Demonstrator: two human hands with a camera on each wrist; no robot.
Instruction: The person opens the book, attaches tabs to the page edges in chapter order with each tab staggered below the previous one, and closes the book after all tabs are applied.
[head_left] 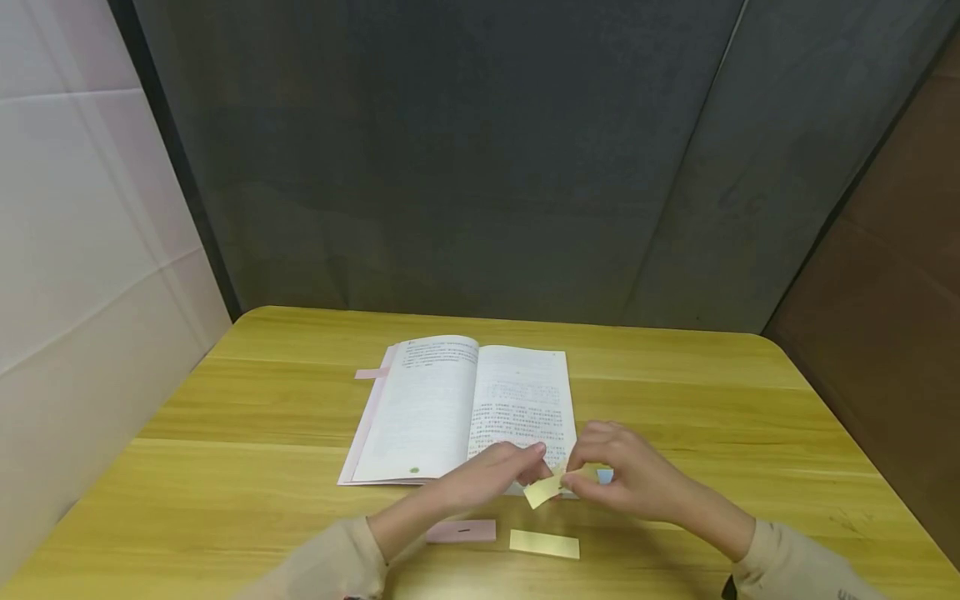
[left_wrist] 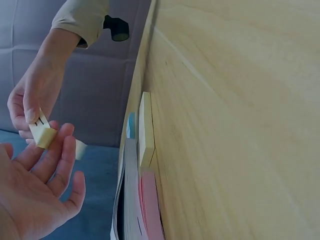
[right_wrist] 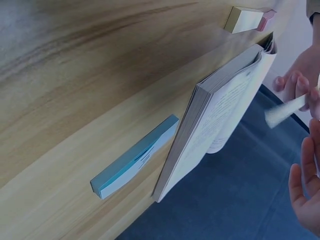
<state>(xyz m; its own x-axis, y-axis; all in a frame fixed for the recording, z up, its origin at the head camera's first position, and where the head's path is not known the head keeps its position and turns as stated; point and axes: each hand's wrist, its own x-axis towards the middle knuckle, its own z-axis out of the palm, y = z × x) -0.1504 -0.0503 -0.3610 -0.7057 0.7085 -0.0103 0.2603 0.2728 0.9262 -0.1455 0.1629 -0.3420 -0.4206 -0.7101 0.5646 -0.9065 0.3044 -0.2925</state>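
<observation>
A narrow yellow sticky note point(head_left: 543, 491) with dark pen marks hangs over the open book's lower right corner. My right hand point(head_left: 637, 475) pinches one end of it between thumb and fingers. My left hand point(head_left: 487, 479) is at the note's other side. In the left wrist view that left hand point(left_wrist: 40, 195) has loosely bent fingers, with fingertips close to the curled note point(left_wrist: 46, 137); whether they touch it I cannot tell. The open book point(head_left: 420, 417) lies beneath, printed pages up, a pink sticky tab point(head_left: 369, 374) sticking out from its left edge.
In front of the book lie a pink sticky-note pad point(head_left: 463, 531) with a pen stroke and a yellow sticky-note pad point(head_left: 544, 545). A blue sticky-note pad point(right_wrist: 135, 159) sits right of the book, partly covered by my right hand in the head view. Dark partition point(head_left: 465, 167) behind the table.
</observation>
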